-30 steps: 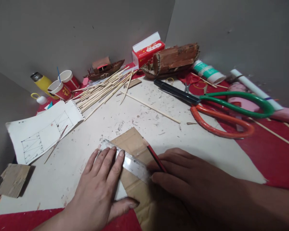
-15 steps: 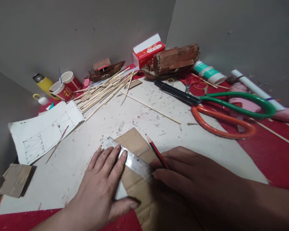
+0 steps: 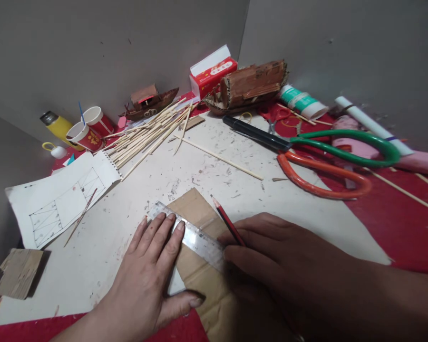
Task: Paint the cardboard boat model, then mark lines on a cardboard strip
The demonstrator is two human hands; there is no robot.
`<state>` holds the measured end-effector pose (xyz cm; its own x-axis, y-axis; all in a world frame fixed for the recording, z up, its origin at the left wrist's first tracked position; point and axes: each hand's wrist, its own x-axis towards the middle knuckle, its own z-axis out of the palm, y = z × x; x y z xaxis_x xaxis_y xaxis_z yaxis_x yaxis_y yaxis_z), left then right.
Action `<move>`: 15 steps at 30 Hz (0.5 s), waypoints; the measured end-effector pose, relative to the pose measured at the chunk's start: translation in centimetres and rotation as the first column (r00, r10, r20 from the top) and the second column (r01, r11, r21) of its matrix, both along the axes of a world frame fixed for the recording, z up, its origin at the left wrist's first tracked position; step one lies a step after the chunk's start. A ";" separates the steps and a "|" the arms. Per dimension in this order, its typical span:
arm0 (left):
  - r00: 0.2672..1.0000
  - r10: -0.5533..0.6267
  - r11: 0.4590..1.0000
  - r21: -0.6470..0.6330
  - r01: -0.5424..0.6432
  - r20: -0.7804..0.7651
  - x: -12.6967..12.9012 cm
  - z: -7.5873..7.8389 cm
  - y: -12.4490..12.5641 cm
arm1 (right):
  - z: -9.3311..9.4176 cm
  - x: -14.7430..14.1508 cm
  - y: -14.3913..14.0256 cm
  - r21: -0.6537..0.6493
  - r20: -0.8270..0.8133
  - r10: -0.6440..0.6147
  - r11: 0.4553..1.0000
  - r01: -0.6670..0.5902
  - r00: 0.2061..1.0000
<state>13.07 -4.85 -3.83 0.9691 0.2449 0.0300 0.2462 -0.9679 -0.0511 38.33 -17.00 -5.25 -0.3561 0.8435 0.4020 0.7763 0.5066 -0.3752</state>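
A clear plastic ruler (image 3: 194, 237) lies slantwise across a piece of brown cardboard (image 3: 196, 209). My left hand (image 3: 151, 266) rests flat with its fingertips on the ruler's upper left part, thumb spread out near the cardboard's left edge. In my right hand (image 3: 271, 247) is a red and black pencil (image 3: 228, 221), its point aimed up and away over the cardboard. The right fingertips meet the ruler's lower right end and hide it. Shadow covers the near part of the cardboard.
Large scissors (image 3: 324, 190) with green and orange handles lie at right. Bamboo sticks (image 3: 146, 137), two model boats (image 3: 257, 88), paper cups (image 3: 85, 135) and a yellow bottle (image 3: 60, 128) stand behind. A drawing (image 3: 64, 199) and cardboard pieces (image 3: 19, 273) are at left.
The whole scene has shifted slightly left and mostly upward in view. Both hands, the ruler and the pencil keep nearly the same places on the cardboard.
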 end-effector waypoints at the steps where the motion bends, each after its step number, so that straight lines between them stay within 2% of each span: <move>1: 1.000 -0.002 1.000 -0.001 0.002 -0.003 0.0 0.0 0.0 | 0.0 0.0 0.0 -0.001 0.001 -0.011 1.000 0.011 1.000; 15: 1.000 0.013 0.999 -0.051 -0.013 0.001 0.7 -0.2 0.2 | -0.2 -0.2 -0.1 -0.018 -0.008 -0.008 1.000 0.008 1.000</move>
